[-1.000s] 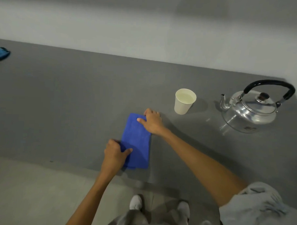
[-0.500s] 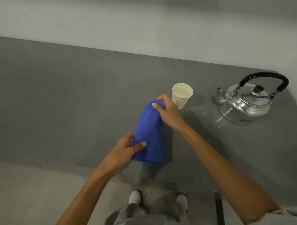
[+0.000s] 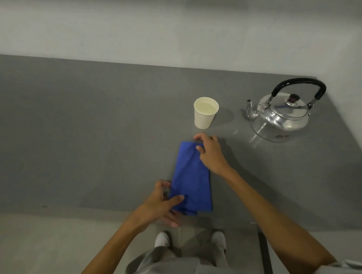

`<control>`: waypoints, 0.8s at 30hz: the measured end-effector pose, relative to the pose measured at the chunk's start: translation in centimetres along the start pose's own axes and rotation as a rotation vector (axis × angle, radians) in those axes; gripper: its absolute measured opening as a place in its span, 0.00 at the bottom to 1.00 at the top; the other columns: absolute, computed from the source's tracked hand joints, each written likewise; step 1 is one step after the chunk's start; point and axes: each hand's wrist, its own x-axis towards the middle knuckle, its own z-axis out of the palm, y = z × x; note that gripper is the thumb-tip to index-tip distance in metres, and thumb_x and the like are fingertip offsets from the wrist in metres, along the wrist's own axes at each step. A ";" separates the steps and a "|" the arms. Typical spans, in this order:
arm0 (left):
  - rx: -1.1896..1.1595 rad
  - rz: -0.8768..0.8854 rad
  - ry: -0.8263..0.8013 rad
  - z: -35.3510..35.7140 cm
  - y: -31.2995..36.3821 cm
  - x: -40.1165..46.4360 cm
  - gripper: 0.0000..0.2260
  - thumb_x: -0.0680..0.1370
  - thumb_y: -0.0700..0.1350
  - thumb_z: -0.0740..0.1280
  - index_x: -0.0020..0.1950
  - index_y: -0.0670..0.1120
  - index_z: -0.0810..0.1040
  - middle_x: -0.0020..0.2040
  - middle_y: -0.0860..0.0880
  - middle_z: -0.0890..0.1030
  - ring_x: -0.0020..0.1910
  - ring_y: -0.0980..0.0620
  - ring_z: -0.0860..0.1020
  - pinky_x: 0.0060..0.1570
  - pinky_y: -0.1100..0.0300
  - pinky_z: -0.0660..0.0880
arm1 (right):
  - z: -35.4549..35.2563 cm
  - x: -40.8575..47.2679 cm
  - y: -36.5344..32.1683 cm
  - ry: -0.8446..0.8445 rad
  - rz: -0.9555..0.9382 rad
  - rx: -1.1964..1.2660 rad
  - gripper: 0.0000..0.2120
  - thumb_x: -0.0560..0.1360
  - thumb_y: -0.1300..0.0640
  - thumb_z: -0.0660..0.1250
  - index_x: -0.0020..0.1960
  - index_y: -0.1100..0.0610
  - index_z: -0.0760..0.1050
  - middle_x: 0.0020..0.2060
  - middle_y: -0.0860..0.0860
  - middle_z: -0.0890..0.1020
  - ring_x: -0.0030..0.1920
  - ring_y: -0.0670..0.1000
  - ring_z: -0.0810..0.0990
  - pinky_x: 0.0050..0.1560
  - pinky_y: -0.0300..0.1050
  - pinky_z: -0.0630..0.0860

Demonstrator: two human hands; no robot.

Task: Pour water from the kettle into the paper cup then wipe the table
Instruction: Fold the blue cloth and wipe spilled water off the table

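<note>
Blue cloth [image 3: 192, 178] lies folded on the grey table [image 3: 73, 133], near edge. Left hand [image 3: 163, 206] pinches its near corner; right hand [image 3: 211, 154] pinches its far corner. Paper cup [image 3: 205, 113] and kettle [image 3: 281, 113] stand beyond, to the right.

Head view, steeply down over table [image 3: 94, 133]

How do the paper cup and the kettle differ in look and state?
The paper cup is pale and matte; the kettle is shiny metal. The cup is open, with liquid visible; the kettle is lidded, with a black handle. Both stand upright on the grey table, untouched.
</note>
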 end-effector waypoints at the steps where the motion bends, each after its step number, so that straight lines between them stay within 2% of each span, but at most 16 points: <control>1: 0.128 0.021 0.049 -0.3 -0.2 0.1 0.17 0.75 0.52 0.68 0.56 0.51 0.63 0.39 0.40 0.84 0.33 0.40 0.83 0.33 0.51 0.82 | 0.2 -0.2 -0.1 0.041 -0.009 -0.035 0.14 0.77 0.68 0.59 0.61 0.59 0.71 0.59 0.56 0.74 0.64 0.55 0.67 0.64 0.45 0.65; 3: 0.387 0.162 0.245 -0.7 -0.5 0.7 0.12 0.77 0.56 0.62 0.51 0.50 0.66 0.31 0.43 0.82 0.28 0.44 0.81 0.33 0.49 0.81 | 0.7 -1.0 -0.8 0.136 -0.043 -0.070 0.15 0.77 0.68 0.59 0.62 0.60 0.71 0.60 0.57 0.73 0.64 0.55 0.68 0.63 0.43 0.65; 5: 0.652 0.366 0.508 -1.0 -0.8 1.6 0.11 0.79 0.55 0.57 0.50 0.48 0.67 0.28 0.50 0.77 0.28 0.46 0.78 0.29 0.50 0.76 | 1.8 -2.1 -1.7 0.203 -0.060 -0.072 0.16 0.76 0.68 0.58 0.63 0.61 0.70 0.63 0.57 0.73 0.65 0.55 0.66 0.66 0.46 0.66; 7: 0.817 0.560 0.719 -1.3 -0.5 2.8 0.09 0.81 0.51 0.56 0.52 0.46 0.69 0.33 0.50 0.76 0.34 0.42 0.78 0.31 0.54 0.69 | 3.4 -3.2 -2.3 0.236 -0.056 -0.122 0.18 0.77 0.67 0.57 0.67 0.63 0.68 0.68 0.59 0.69 0.69 0.57 0.63 0.71 0.50 0.61; 8: 0.848 0.633 0.764 -1.5 0.0 3.3 0.08 0.81 0.48 0.56 0.54 0.45 0.70 0.39 0.47 0.78 0.40 0.41 0.78 0.35 0.53 0.69 | 4.4 -3.7 -2.4 0.227 -0.049 -0.186 0.20 0.78 0.65 0.56 0.69 0.63 0.65 0.72 0.60 0.65 0.72 0.58 0.60 0.73 0.51 0.57; 11: 0.975 0.742 0.769 -2.3 0.8 5.5 0.14 0.81 0.42 0.56 0.65 0.42 0.70 0.63 0.41 0.74 0.61 0.42 0.73 0.57 0.49 0.71 | 7.0 -4.8 -2.3 0.162 -0.023 -0.421 0.25 0.82 0.55 0.48 0.76 0.61 0.48 0.77 0.59 0.50 0.77 0.57 0.46 0.76 0.54 0.41; 13: 1.008 0.712 0.732 -2.8 0.9 6.7 0.19 0.82 0.44 0.54 0.73 0.42 0.63 0.74 0.41 0.64 0.73 0.44 0.62 0.72 0.48 0.58 | 7.9 -5.3 -2.1 0.160 -0.020 -0.504 0.26 0.82 0.51 0.44 0.76 0.60 0.41 0.77 0.57 0.46 0.77 0.56 0.42 0.75 0.54 0.37; 14: 1.037 0.683 0.708 -3.1 0.6 7.3 0.20 0.82 0.46 0.52 0.75 0.43 0.59 0.76 0.43 0.59 0.76 0.46 0.56 0.75 0.48 0.50 | 8.0 -5.5 -2.0 0.152 -0.017 -0.522 0.27 0.82 0.50 0.44 0.76 0.60 0.40 0.77 0.57 0.46 0.77 0.55 0.42 0.75 0.54 0.37; 16: 1.121 0.646 0.686 -3.4 -0.2 8.1 0.22 0.83 0.49 0.47 0.76 0.45 0.54 0.78 0.45 0.54 0.77 0.49 0.49 0.76 0.48 0.44 | 8.0 -6.1 -1.8 0.122 -0.037 -0.553 0.27 0.82 0.48 0.43 0.76 0.59 0.41 0.77 0.57 0.46 0.77 0.54 0.41 0.75 0.54 0.38; 19: 1.153 0.646 0.711 -3.5 -0.9 8.6 0.26 0.80 0.53 0.41 0.76 0.46 0.54 0.77 0.46 0.55 0.77 0.50 0.49 0.75 0.48 0.43 | 7.3 -7.9 -0.9 0.062 -0.092 -0.592 0.28 0.81 0.45 0.43 0.76 0.57 0.43 0.77 0.54 0.46 0.77 0.52 0.42 0.75 0.53 0.39; 22: 1.131 0.650 0.736 -3.5 -1.1 8.9 0.27 0.80 0.56 0.43 0.76 0.47 0.54 0.77 0.47 0.56 0.76 0.52 0.49 0.75 0.48 0.44 | 4.9 -10.0 1.5 0.028 -0.102 -0.633 0.29 0.80 0.43 0.43 0.77 0.54 0.45 0.77 0.52 0.47 0.76 0.51 0.42 0.74 0.52 0.39; 24: 1.137 0.639 0.731 -3.6 -1.3 9.0 0.28 0.79 0.59 0.44 0.77 0.48 0.52 0.78 0.49 0.53 0.77 0.53 0.47 0.75 0.48 0.43 | 2.4 -10.3 3.5 0.043 -0.061 -0.618 0.30 0.80 0.41 0.41 0.77 0.52 0.44 0.77 0.51 0.44 0.76 0.51 0.39 0.74 0.50 0.37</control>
